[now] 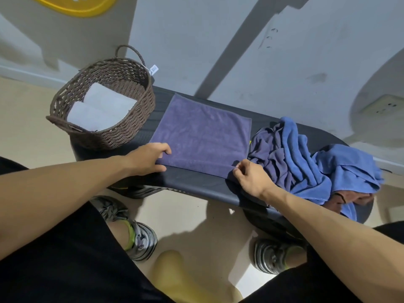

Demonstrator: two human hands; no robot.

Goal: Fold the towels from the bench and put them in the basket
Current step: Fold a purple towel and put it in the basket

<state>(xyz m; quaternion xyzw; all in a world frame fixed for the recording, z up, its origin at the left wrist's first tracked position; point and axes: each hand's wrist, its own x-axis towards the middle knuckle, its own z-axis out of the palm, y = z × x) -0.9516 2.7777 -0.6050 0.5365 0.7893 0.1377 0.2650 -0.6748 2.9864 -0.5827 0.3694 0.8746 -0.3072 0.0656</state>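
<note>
Presently both hands, left (148, 157) and right (248, 177), pinch the towel's (203, 132) near corners; uneven lifting could skew the fold.

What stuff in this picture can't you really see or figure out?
All in the head view:
- How many towels are in the crumpled pile: they overlap and hide one another.
- The brown cloth: mostly buried under the blue towels.
- What lies lower in the basket: the white folded towels cover it.
- The tag on the basket handle: print too small to read.
- The yellow shape at the top: cut off by the picture's edge.
</note>
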